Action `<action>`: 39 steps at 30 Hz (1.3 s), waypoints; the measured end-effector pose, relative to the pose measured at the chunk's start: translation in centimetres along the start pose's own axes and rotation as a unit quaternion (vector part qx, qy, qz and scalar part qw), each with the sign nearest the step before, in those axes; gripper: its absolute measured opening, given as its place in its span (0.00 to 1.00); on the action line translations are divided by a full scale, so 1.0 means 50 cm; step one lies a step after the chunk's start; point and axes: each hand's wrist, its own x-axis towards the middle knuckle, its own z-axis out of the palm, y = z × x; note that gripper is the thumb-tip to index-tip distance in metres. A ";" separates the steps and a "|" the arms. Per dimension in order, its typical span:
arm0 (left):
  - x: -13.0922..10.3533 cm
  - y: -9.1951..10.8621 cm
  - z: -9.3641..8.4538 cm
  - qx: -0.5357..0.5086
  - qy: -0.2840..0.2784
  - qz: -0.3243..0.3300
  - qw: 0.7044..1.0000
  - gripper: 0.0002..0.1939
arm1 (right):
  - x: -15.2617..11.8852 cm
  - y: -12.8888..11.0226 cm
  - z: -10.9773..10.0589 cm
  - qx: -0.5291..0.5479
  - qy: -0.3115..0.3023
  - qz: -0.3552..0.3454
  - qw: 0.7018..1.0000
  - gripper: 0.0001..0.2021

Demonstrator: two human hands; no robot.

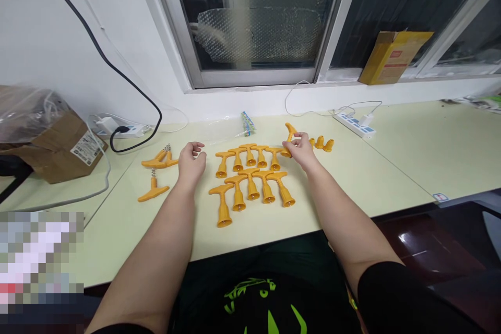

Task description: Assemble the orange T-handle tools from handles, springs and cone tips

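Note:
Two rows of yellow corkscrews (251, 186) lie on the table in front of me, each a T-shaped handle joined to a bell-shaped base. My right hand (300, 150) is closed around another yellow corkscrew (290, 129) at the right end of the back row. My left hand (191, 159) is raised over the table left of the rows, fingers apart and nothing in them. Just left of it are several loose T-handles with bare metal spirals (154, 188). Beyond my right hand stand a few separate yellow bases (320, 142), one partly hidden by the hand.
A clear plastic bag (223, 129) with a printed header lies behind the rows. Power strips (354, 124) with cables sit at the wall. At left are a cardboard box (58, 141) and a hanging black cable (105, 60). A yellow carton (395, 57) leans on the window.

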 end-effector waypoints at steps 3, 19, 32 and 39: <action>0.003 -0.004 -0.006 0.058 -0.010 0.012 0.998 0.15 | 0.004 0.011 -0.016 -0.069 -0.016 0.010 0.997 0.24; 0.037 -0.064 -0.033 0.334 -0.087 -0.143 0.928 0.27 | 0.014 0.020 -0.020 -0.167 -0.079 -0.055 0.981 0.31; 0.036 -0.069 -0.031 0.285 -0.050 -0.077 0.954 0.25 | 0.010 0.014 -0.021 -0.211 -0.064 -0.058 0.974 0.22; 0.033 -0.059 -0.032 0.296 -0.071 -0.090 0.948 0.22 | 0.015 0.034 -0.009 -0.182 -0.051 -0.099 0.977 0.15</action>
